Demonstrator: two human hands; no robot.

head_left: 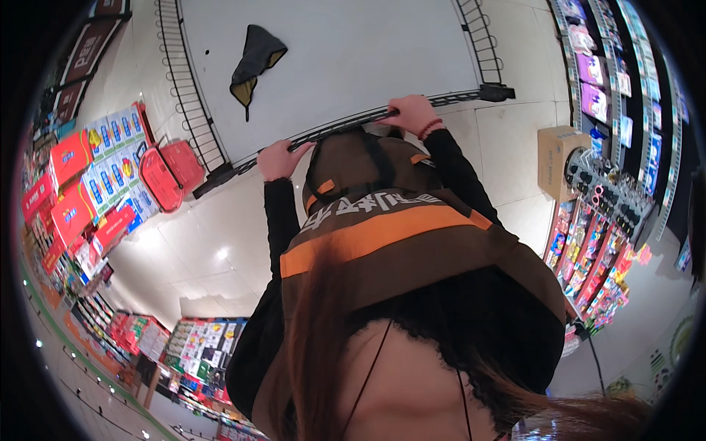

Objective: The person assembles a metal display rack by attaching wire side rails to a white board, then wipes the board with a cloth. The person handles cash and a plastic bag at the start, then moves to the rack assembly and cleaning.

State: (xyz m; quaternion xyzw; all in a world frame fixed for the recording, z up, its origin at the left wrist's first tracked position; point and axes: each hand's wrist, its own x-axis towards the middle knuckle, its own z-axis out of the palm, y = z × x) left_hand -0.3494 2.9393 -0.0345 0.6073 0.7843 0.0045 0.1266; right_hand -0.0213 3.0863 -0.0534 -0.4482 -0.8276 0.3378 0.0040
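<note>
You stand at a white desk (368, 59) edged with black wire, both hands on the rail (344, 128) along its near side. Your left hand (276, 160) grips the rail toward its left end, fingers closed around it and thumb lying along the bar. Your right hand (414, 116), a red bracelet (429, 128) at its wrist, clasps the same rail farther to the right, its fingers wrapped over the bar. A dark gray cloth (257, 59) with a mustard-yellow patch lies crumpled on the left part of the desktop, beyond your left hand and apart from both hands. Black wire side fences, one at left (184, 81) and one at right (482, 40), flank the surface. You wear a brown vest (434, 272) with an orange band over black sleeves. To your left, a red basket (173, 176) sits beside stacked cartons (110, 162) on the pale tiled floor (213, 253); to your right, a cardboard box (551, 163) stands near packed store shelves (621, 81).
</note>
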